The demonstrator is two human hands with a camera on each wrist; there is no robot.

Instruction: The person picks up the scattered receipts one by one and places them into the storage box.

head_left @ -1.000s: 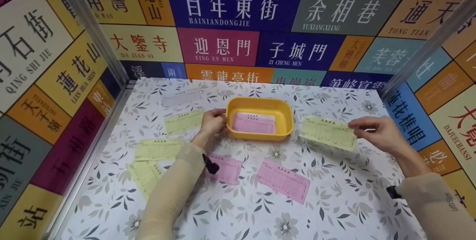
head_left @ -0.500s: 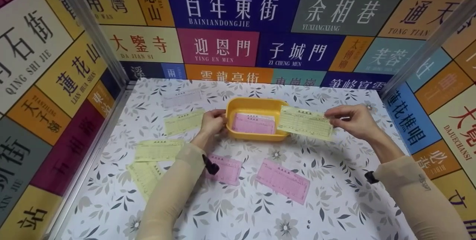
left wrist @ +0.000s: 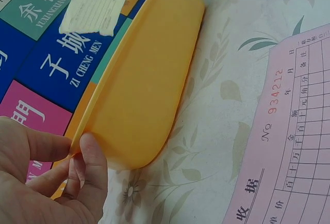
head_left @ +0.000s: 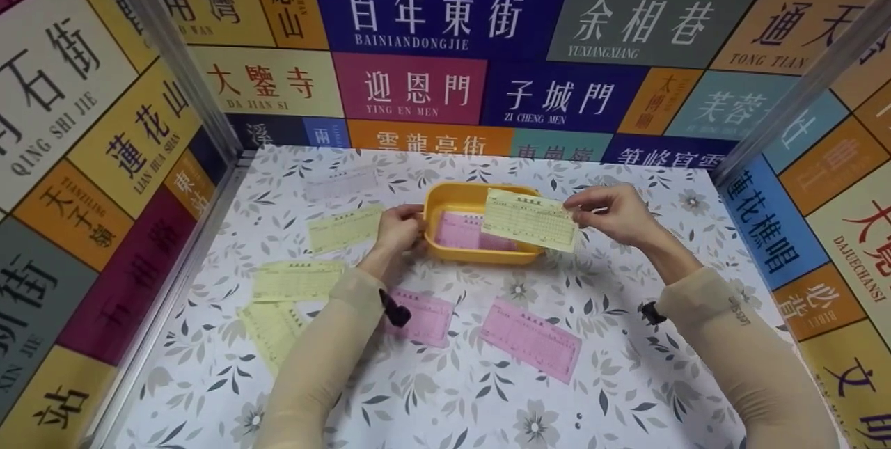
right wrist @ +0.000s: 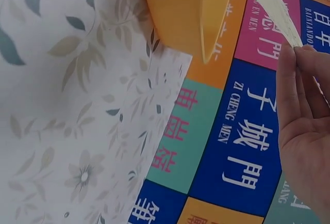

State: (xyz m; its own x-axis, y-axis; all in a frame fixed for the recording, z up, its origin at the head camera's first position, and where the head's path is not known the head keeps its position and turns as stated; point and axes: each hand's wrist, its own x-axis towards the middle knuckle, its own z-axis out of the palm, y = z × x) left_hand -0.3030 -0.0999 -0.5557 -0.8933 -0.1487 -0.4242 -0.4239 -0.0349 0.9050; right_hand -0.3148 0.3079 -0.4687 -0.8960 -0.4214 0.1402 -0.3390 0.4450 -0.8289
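My left hand (head_left: 400, 230) pinches the left rim of a yellow plastic tub (head_left: 438, 252); thumb and fingers meet on its edge in the left wrist view. Inside the tub lies a pink receipt slip (head_left: 456, 230), partly covered from above. Between thumb and fingers, my right hand (head_left: 612, 216) holds a yellow receipt slip (head_left: 530, 221) by its right end. That slip hangs over the tub's right half and overlaps its front rim in the head view. Seen edge-on in the right wrist view, the yellow slip (right wrist: 276, 10) stands above the tub (right wrist: 180, 12).
Several yellow slips (head_left: 296, 282) lie on the left of the flower-patterned table (head_left: 626, 379), with a pale slip (head_left: 341, 183) behind them. Two pink slips (head_left: 532, 339) lie in front of the tub. Panels with street names (head_left: 438, 7) enclose the back and sides.
My right hand has moved left with the yellow slip, from beside the tub to over its right half. The left hand and the tub have stayed in place.
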